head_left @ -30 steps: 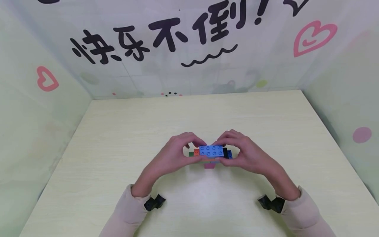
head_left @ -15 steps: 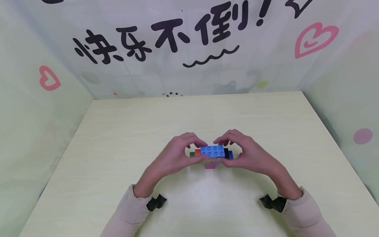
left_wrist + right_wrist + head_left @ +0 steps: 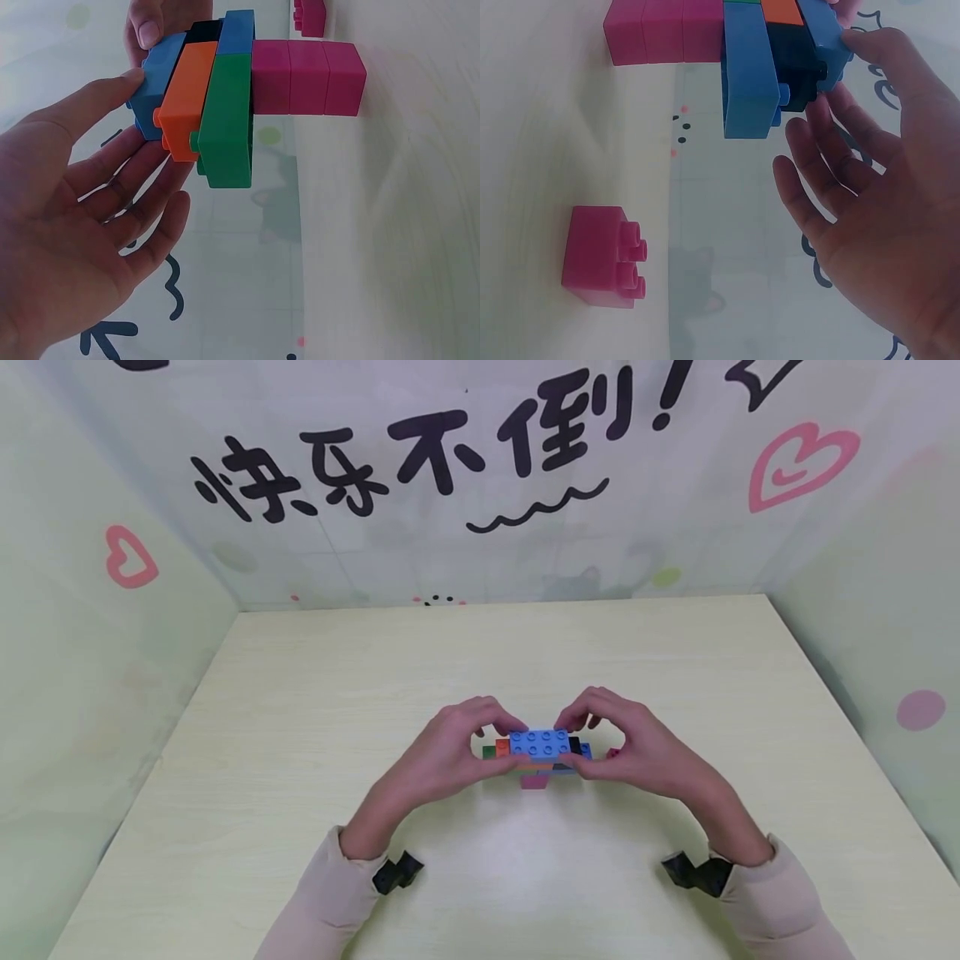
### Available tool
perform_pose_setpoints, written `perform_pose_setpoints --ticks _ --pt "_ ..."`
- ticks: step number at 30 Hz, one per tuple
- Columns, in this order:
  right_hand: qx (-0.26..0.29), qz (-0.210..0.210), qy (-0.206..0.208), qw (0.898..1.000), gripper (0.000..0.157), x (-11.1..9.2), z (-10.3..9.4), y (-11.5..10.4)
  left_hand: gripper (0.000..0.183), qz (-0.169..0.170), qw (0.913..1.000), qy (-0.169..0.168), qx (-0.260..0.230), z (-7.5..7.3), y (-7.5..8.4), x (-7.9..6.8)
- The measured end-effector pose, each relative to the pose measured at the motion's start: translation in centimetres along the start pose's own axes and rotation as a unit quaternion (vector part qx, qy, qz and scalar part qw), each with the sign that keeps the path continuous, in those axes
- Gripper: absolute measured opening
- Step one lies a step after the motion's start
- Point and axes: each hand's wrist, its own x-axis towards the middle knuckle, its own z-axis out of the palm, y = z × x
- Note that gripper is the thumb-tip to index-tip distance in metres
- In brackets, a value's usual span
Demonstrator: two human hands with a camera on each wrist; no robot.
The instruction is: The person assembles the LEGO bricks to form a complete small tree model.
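Observation:
A light blue brick (image 3: 539, 744) with studs lies on top of a toy-brick build, above an orange brick (image 3: 189, 101) and a black brick (image 3: 793, 64). Below those are a green brick (image 3: 229, 120) and a darker blue brick (image 3: 748, 82). A column of magenta bricks (image 3: 307, 77) carries them all. My left hand (image 3: 450, 745) pinches the light blue brick near its left end, thumb at the front and a finger behind. At the right end, my right hand (image 3: 648, 747) pinches the same brick between thumb and fingers. The lower fingers of both hands stay beside the build.
One loose magenta brick (image 3: 598, 256) stands upright on the pale table (image 3: 337, 677), right of the build and mostly behind my right hand in the head view. Printed cloth walls (image 3: 390, 552) enclose the table's back and sides.
My right hand has slid right along the light blue brick to its right end. A bit of the loose magenta brick now shows beside it. The left hand keeps its hold.

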Motion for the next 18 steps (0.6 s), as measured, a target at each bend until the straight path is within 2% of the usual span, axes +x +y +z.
perform_pose_setpoints --ticks 10,18 --pt "0.017 0.003 -0.007 1.000 0.037 -0.2 0.0 0.3 0.028 0.005 0.9999 -0.004 -0.008 0.1 -0.3 0.0" --pt "0.015 0.019 -0.010 1.000 0.036 0.0 -0.2 -1.3 0.026 0.008 0.9997 -0.006 -0.023 0.2 -0.4 0.1"
